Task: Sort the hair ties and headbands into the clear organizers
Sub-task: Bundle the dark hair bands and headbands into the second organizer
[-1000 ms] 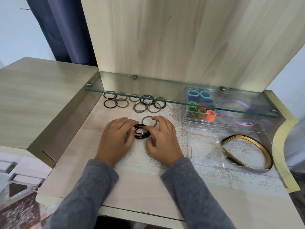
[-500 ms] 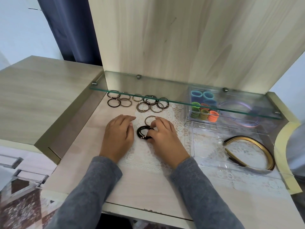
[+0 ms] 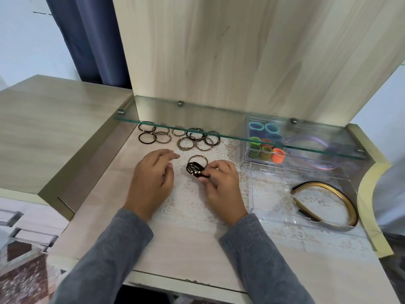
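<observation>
Hair ties, dark bundle, on counter, pinched by my right hand at its 11 o'clock; left hand relaxed, holding nothing. Likely light, stretchy, springy: grip all loops together.

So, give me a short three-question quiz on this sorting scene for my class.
1. True or false: the gold headband lies inside a clear organizer.
2. Which hand pinches the bundle of dark hair ties? A left hand, B right hand.
3. Fill in: the loose brown hair ties lie partly under the glass ____.
Key: 1 true; 2 B, the left hand holds nothing; 3 shelf.
</observation>
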